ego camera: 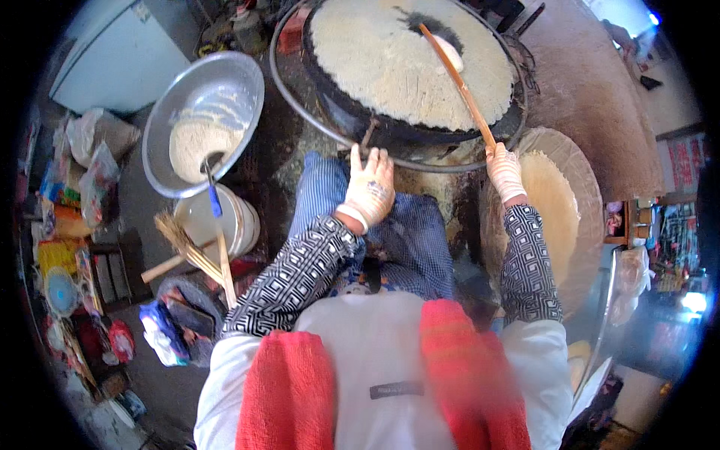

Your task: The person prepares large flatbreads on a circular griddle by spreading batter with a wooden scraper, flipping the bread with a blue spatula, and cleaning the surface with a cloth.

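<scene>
My right hand (504, 173), in a pale striped glove, is closed around the near end of a flat wooden spreading stick (464, 93). The stick's far end lies over a wide round griddle (332, 107), beside a lump of pale batter (448, 56). A thin layer of batter (388, 73) coats most of the griddle, with a dark bare patch near the lump. My left hand (370, 188), also gloved, has its fingertips at the near side of the metal ring (315, 125) around the griddle, by a short metal rod (369, 132). Whether those fingers grip the ring is unclear.
At left, a metal basin (247, 84) of batter holds a blue-handled ladle (214, 194), above a white bucket (244, 219). A straw brush (180, 236) lies nearby. Finished thin round sheets (548, 208) are piled at right on a plastic-covered surface (582, 163).
</scene>
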`<state>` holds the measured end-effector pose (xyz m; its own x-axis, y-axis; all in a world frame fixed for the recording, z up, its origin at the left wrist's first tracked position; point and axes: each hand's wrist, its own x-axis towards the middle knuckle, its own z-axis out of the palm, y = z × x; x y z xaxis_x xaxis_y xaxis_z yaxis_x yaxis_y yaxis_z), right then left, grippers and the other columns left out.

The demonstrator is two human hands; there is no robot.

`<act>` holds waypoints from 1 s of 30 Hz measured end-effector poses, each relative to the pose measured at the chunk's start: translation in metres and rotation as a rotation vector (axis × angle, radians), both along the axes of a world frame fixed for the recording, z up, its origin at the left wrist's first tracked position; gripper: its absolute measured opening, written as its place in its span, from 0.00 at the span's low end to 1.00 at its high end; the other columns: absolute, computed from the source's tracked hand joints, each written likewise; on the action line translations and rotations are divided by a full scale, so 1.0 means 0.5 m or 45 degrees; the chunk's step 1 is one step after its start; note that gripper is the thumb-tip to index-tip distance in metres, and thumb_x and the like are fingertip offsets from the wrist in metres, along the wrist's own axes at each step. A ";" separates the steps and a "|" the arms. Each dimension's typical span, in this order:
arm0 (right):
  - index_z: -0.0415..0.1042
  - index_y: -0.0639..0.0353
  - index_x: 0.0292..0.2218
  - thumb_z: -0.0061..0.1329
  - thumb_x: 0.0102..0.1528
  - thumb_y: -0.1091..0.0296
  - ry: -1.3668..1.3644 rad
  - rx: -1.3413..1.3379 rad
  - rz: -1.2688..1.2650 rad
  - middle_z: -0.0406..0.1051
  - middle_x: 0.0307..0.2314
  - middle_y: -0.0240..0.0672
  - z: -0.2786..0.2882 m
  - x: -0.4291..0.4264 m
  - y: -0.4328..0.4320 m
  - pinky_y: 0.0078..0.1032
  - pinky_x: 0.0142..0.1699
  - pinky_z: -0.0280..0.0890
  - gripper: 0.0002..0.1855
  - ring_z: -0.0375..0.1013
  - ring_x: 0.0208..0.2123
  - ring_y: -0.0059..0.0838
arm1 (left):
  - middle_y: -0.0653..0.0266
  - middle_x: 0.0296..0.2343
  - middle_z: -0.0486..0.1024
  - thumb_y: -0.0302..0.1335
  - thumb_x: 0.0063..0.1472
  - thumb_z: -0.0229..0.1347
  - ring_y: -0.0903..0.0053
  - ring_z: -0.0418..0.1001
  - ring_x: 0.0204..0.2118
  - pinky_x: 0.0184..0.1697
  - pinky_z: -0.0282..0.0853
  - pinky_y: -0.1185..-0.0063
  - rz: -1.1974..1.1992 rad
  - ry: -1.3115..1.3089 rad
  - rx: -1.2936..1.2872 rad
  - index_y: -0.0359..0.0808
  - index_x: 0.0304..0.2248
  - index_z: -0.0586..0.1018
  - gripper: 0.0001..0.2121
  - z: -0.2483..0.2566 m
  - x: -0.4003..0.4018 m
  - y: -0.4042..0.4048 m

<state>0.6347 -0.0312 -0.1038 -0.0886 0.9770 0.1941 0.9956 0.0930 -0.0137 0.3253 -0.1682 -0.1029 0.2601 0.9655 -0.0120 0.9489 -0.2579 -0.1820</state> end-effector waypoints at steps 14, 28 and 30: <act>0.67 0.56 0.37 0.39 0.61 0.55 0.078 -0.153 -0.226 0.73 0.29 0.55 -0.007 0.065 0.016 0.51 0.37 0.64 0.14 0.71 0.34 0.59 | 0.56 0.50 0.70 0.38 0.56 0.51 0.63 0.62 0.58 0.61 0.34 0.44 0.206 -0.062 0.249 0.31 0.49 0.73 0.24 -0.021 -0.155 0.049; 0.68 0.57 0.34 0.42 0.60 0.55 -0.022 -0.048 0.036 0.72 0.26 0.59 -0.016 0.030 -0.004 0.50 0.32 0.63 0.14 0.71 0.30 0.62 | 0.57 0.54 0.65 0.41 0.59 0.49 0.69 0.59 0.59 0.63 0.35 0.47 0.534 -0.100 -0.215 0.34 0.50 0.73 0.23 0.136 -0.223 0.132; 0.66 0.57 0.34 0.41 0.60 0.55 0.020 -0.066 -0.115 0.72 0.26 0.58 -0.033 0.060 0.007 0.52 0.35 0.64 0.14 0.72 0.31 0.61 | 0.58 0.49 0.69 0.42 0.59 0.49 0.68 0.62 0.57 0.62 0.37 0.47 0.348 -0.161 -0.244 0.33 0.47 0.74 0.23 0.139 -0.136 0.106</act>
<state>0.6645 -0.0277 -0.1203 0.0031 0.9896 0.1438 0.9995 0.0015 -0.0318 0.2574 -0.1154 -0.0333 0.0038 0.9829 -0.1841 0.9995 -0.0097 -0.0314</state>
